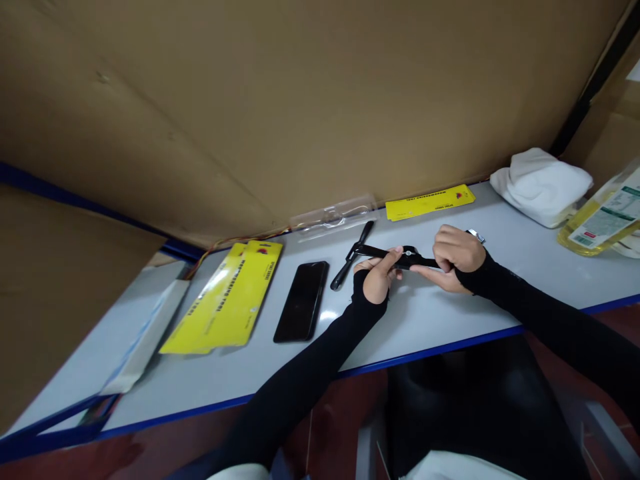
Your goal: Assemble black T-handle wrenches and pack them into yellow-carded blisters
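Observation:
A black spokeshave (370,251) is held level above the table between both my hands. My left hand (379,275) pinches it near the middle, the thumb lying along its body beside a small round silver part. At the other end, my right hand (457,259) has its fingers curled over the tool's handle, hiding much of that side. A small shiny piece (476,236) shows just behind the right hand; I cannot tell what it is. Another black spokeshave (353,255) lies on the table, just past the left end of the held one.
Yellow printed cards (227,300) and a black phone (301,301) lie to the left. Against the cardboard wall are clear plastic packaging (333,217) and more yellow cards (430,203). A white cloth bundle (540,183) and a bottle of yellow liquid (603,213) stand right.

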### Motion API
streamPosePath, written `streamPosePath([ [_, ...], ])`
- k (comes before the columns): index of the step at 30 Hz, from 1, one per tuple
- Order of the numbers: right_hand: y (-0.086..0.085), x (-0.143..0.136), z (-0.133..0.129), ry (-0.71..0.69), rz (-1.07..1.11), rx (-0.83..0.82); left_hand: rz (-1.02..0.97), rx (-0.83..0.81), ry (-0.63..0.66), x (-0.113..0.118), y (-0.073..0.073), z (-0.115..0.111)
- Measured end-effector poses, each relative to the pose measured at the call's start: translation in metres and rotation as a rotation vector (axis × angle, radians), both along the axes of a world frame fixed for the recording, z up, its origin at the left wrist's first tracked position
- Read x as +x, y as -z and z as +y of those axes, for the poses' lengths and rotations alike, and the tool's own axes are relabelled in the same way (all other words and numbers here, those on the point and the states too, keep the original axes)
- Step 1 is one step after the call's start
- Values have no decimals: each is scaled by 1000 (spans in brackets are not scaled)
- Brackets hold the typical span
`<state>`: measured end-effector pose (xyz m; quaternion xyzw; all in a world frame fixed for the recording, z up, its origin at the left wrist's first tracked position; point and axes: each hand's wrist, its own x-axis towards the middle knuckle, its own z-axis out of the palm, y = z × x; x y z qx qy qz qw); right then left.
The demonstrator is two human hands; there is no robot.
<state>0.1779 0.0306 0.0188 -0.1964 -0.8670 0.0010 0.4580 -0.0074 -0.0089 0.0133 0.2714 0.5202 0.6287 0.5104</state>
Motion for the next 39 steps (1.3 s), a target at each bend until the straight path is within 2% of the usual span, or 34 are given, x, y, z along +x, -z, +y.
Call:
streamPosePath([
  [3, 0, -1, -1, 7, -16, -14, -8, -6, 2, 0, -1, 0],
  [8, 2, -2, 0, -56, 4, 7, -10, 3, 1, 0, 0, 1],
  [12, 1, -1, 0, 2, -12, -32, -2, 1, 17, 0, -1, 0],
  [15, 1, 0, 1, -1, -69, -15, 14, 2, 27, -1, 1, -1],
  [22, 4, -3, 1, 24, -44, -1, 22, -2, 25, -2, 8, 0],
  [27, -1, 0, 0, 22, -26, 52, 16, 7, 94, 0, 10, -3],
  [31, -4, -1, -3, 31, 21, 39, 44, 37, 31, -1, 8, -3],
  [36, 4, -8, -2, -17, 91, 30, 120, 95, 17, -1, 9, -6],
  [39, 7, -12, -3, 40, 152, -53, 200, 103, -18, 4, 6, -10],
])
